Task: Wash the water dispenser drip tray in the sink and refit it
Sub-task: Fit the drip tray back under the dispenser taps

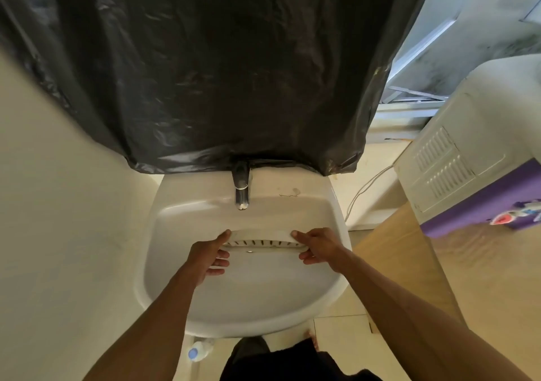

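Note:
The white slotted drip tray (262,241) is held level over the middle of the white sink (330,293), below the metal tap (241,189). My left hand (210,256) grips the tray's left end, thumb on top and fingers underneath. My right hand (317,247) grips the right end the same way. No water runs from the tap. At the right stands the white and purple water dispenser (468,158).
A black plastic sheet (205,67) hangs over the wall behind the sink. A wooden table (439,263) carries the dispenser at the right, with a white cable (363,190) beside it. A plastic bottle (197,350) lies on the floor under the sink. A cream wall is at the left.

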### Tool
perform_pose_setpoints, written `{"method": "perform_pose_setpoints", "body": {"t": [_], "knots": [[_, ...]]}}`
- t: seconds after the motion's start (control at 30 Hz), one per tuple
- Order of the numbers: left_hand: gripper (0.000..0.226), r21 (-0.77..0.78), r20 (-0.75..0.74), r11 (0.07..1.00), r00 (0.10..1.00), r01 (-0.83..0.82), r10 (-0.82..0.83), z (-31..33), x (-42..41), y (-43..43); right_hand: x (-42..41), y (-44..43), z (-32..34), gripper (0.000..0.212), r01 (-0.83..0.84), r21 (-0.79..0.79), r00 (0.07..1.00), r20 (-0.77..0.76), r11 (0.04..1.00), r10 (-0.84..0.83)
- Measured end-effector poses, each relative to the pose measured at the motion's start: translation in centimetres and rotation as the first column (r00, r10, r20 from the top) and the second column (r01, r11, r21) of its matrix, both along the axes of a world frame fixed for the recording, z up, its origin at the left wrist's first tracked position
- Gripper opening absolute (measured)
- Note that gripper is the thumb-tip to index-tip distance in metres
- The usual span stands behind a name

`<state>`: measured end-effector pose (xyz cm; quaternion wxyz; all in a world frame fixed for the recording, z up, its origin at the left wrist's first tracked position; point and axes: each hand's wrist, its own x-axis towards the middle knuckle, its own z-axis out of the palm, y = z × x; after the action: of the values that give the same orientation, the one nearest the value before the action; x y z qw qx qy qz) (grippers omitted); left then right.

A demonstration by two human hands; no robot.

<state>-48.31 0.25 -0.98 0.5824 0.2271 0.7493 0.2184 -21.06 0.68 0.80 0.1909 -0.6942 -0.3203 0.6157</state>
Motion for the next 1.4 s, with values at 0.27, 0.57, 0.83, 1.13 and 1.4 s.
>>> {"method": "perform_pose_setpoints", "body": {"t": [0.27,0.57,0.83,1.13,1.4], "knots": [[0.026,-0.002,0.157,0.998,0.985,-0.065,0.064,0.0,1.0,-1.2,1.5,-0.9,-0.5,0.045,0.001,-0.003,0.998,-0.057,1.0,-0.001],[0.043,0.03,0.345,0.99,0.931,-0.141,0.122,-0.2,1.7,0.0,0.9,-1.9,-0.6,0.035,0.138,0.067,0.99,0.014,0.988,-0.14],[0.04,0.125,0.327,0.983,0.941,-0.136,0.089,-0.4,1.8,0.3,-0.3,-3.8,-0.4,0.048,-0.036,0.273,0.953,0.298,0.961,-0.049],[0.037,0.206,0.365,0.975,0.931,-0.081,0.001,0.2,4.9,-0.8,2.5,-6.2,0.2,0.051,0.011,0.42,0.911,0.369,0.907,-0.182],[0.035,0.317,0.32,0.948,0.94,0.013,-0.12,2.3,11.5,-0.2,8.7,-8.0,0.9,0.048,0.094,0.492,0.891,0.346,0.866,-0.293]]}}
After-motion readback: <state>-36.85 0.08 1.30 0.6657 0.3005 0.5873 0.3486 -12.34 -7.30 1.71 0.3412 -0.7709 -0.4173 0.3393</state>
